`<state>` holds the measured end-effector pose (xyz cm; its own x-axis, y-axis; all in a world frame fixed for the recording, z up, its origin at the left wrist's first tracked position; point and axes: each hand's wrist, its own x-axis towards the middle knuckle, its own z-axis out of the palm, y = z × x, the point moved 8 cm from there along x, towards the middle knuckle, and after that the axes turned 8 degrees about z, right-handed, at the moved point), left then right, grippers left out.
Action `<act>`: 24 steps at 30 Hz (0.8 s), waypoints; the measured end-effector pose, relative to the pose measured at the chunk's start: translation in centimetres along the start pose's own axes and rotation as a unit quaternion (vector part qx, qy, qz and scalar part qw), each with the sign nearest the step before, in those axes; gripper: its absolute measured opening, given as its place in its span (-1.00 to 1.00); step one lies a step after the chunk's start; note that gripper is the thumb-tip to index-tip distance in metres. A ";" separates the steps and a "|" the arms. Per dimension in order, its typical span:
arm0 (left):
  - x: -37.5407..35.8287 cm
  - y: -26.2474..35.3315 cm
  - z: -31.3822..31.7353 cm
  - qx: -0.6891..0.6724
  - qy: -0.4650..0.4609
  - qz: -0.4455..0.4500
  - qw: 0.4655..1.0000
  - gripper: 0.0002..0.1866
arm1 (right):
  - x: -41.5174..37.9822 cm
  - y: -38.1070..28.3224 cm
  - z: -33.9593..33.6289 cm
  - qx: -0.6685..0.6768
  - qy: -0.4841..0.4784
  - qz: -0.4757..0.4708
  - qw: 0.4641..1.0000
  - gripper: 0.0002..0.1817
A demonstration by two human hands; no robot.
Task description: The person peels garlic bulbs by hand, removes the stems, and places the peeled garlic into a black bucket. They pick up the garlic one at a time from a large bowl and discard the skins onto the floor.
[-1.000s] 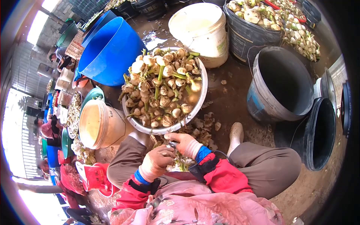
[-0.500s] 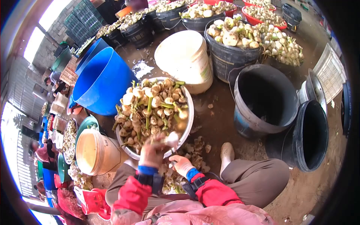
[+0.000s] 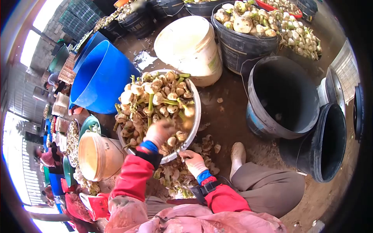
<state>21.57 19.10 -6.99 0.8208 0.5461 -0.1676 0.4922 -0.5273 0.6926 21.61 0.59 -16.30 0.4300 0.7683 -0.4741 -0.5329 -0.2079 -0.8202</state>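
Note:
A wide basin (image 3: 197,116) with a pale rim stands in front of me, heaped with garlic bulbs (image 3: 136,101) that carry short green stem stubs. Over the near side of the heap is my left hand (image 3: 159,133), its fingers smeared by motion among the bulbs. My right hand (image 3: 195,162) is closed at the basin's near rim, gripping what looks like a small knife (image 3: 180,152), mostly covered by the fingers. Papery peelings and trimmings (image 3: 176,176) lie on the ground below both hands. A small pale piece (image 3: 278,116) shows inside the large dark-walled bucket (image 3: 256,87) to the right.
A white bucket (image 3: 213,64) stands behind the basin, with a black bucket full of garlic (image 3: 248,50) beyond it. Blue tubs (image 3: 103,79) and a cream bucket (image 3: 88,155) stand at left. Another black bucket (image 3: 314,149) is at right. People (image 3: 48,157) sit far left.
My left hand has moved from the rim over the heap, and the pale bulb it held is gone from it. A pale piece now shows in the dark-walled bucket. The view has shifted slightly.

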 end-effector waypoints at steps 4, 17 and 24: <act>-3.1 -3.1 4.0 0.325 -0.127 -0.192 0.917 -0.53 | 0.3 0.9 -0.7 0.039 0.025 0.028 0.999 -0.74; -14.2 0.0 2.5 -0.562 0.028 -0.187 0.805 -0.39 | -0.7 -2.0 1.6 0.189 -0.036 0.083 0.978 -0.65; -19.8 1.0 3.2 -0.458 0.161 -0.150 0.861 -0.54 | -2.0 -1.2 4.1 0.082 -0.123 0.049 0.988 -0.47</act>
<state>6.72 5.70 -5.22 0.5009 0.7983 -0.3343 0.1127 0.3228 0.9397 18.39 1.77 -13.06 0.1904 0.8773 -0.4406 -0.6826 -0.2042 -0.7016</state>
